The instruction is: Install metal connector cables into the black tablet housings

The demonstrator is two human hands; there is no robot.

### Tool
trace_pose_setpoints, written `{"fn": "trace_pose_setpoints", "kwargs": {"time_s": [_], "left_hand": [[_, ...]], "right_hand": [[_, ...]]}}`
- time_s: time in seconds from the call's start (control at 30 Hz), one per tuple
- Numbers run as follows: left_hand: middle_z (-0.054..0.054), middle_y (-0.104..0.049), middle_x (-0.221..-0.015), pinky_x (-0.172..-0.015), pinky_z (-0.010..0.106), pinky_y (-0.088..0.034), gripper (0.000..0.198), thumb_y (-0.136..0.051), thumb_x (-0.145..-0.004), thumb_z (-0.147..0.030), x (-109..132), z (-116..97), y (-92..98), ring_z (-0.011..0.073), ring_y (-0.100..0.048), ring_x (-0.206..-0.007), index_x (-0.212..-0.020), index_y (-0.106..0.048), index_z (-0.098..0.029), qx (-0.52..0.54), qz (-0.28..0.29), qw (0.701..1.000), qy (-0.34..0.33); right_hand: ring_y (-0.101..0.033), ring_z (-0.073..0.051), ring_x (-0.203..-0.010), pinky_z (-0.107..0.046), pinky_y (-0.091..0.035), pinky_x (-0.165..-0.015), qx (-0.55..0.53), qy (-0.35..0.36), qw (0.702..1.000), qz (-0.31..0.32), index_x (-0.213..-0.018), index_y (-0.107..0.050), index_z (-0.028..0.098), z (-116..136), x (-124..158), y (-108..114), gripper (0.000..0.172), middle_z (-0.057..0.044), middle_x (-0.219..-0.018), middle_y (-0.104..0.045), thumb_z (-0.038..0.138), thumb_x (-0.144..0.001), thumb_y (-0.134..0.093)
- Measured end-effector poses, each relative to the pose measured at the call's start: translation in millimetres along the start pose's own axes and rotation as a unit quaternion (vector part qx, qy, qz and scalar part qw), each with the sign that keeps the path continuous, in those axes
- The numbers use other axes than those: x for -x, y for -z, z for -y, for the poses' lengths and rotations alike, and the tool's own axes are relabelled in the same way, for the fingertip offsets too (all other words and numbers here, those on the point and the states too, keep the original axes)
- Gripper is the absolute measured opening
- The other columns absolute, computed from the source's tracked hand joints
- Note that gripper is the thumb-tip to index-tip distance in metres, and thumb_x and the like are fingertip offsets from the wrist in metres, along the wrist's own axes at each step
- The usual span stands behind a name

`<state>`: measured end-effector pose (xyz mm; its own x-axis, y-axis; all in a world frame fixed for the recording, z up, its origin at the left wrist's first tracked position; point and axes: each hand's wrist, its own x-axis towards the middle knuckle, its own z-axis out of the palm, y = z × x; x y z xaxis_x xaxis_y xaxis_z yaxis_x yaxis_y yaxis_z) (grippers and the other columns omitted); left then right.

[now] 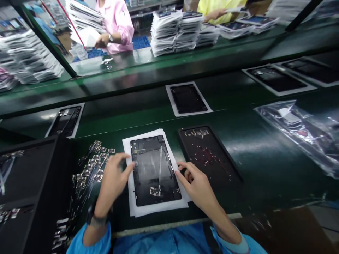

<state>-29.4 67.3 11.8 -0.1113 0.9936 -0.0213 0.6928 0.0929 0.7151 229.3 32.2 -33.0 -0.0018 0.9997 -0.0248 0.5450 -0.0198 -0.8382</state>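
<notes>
Tablet back housing (155, 170) lies open side up on a stack of white paper sheets (159, 210), on the green counter (265, 165) straight ahead of the person. Left hand (113, 178) at 9 o'clock of the housing: fingers (124, 168) released and stretched out, tips on its left edge, wristwatch (92, 217) on the wrist. Right hand (197, 185) at 3 o'clock: fingers (184, 165) half curled, index tip at the right edge; cannot tell whether they pinch anything. Heap of small metal parts (91, 165) further out at 9 o'clock. Black tray (209, 155) just beside at 2 o'clock. Clear plastic bag (299, 127) well apart, at 2 o'clock.
</notes>
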Motion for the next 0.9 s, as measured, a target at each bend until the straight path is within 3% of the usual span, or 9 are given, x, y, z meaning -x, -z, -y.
{"fn": "trace_pose_setpoints", "kwargs": {"time_s": [0.03,0.1,0.17,0.27,0.4,0.9], "left_hand": [[0.009,-0.068,-0.102,-0.084,0.035,-0.042,0.026,-0.065,-0.075,-0.033,-17.9,4.2,1.3,0.0269,-0.056,-0.096,-0.097,-0.069,-0.02,-0.028,-0.035,0.999,-0.02],[0.011,-0.067,-0.106,-0.087,0.036,-0.041,0.03,-0.066,-0.074,-0.03,-53.2,11.1,0.9,0.0278,-0.056,-0.101,-0.102,-0.067,-0.017,-0.061,-0.034,0.997,-0.016],[0.01,-0.069,-0.092,-0.078,0.032,-0.043,0.024,-0.067,-0.073,-0.028,-81.6,15.6,-1.5,0.0248,-0.06,-0.087,-0.094,-0.068,-0.016,-0.062,0.015,0.998,0.012],[0.004,-0.065,-0.066,-0.063,0.028,-0.04,0.006,-0.066,-0.069,-0.022,-104.0,18.5,-5.0,0.0194,-0.058,-0.065,-0.073,-0.067,-0.017,-0.058,0.055,0.996,0.029],[0.004,-0.062,-0.059,-0.06,0.027,-0.036,0.009,-0.062,-0.065,-0.015,-110.1,19.5,-5.4,0.0176,-0.055,-0.061,-0.057,-0.062,-0.018,-0.064,0.066,0.996,0.008],[0.001,-0.06,-0.061,-0.058,0.027,-0.034,0.007,-0.063,-0.065,-0.023,-113.6,3.7,2.3,0.0168,-0.052,-0.061,-0.06,-0.062,-0.017,0.022,0.136,0.99,0.018]], "right_hand": [[-0.048,-0.013,-0.052,-0.03,-0.044,-0.058,0.025,-0.002,1.0,-0.008,-0.108,-0.061,0.016,-2.1,-0.9,-1.9,0.029,-0.006,-0.086,-0.061,0.035,-0.088,-0.051],[-0.049,-0.013,-0.051,-0.03,-0.044,-0.057,0.066,-0.001,0.998,-0.019,-0.105,-0.061,0.016,-4.1,-3.8,-4.1,0.029,-0.006,-0.085,-0.061,0.037,-0.087,-0.051],[-0.052,-0.016,-0.052,-0.03,-0.043,-0.057,0.085,0.008,0.996,-0.012,-0.095,-0.062,0.018,-3.6,-7.2,-4.6,0.025,-0.005,-0.077,-0.061,0.039,-0.087,-0.051],[-0.056,-0.019,-0.054,-0.029,-0.04,-0.055,0.081,0.009,0.997,0.016,-0.081,-0.057,0.021,-0.7,-10.7,-4.2,0.019,-0.002,-0.062,-0.061,0.037,-0.088,-0.049],[-0.058,-0.02,-0.054,-0.028,-0.039,-0.054,0.078,-0.003,0.997,0.001,-0.077,-0.054,0.022,1.7,-10.3,-6.1,0.019,-0.002,-0.061,-0.062,0.034,-0.088,-0.044],[-0.059,-0.019,-0.055,-0.028,-0.04,-0.054,0.095,0.013,0.995,-0.021,-0.088,-0.054,0.021,-2.1,-7.6,-12.4,0.016,-0.001,-0.063,-0.061,0.033,-0.089,-0.043]]}}
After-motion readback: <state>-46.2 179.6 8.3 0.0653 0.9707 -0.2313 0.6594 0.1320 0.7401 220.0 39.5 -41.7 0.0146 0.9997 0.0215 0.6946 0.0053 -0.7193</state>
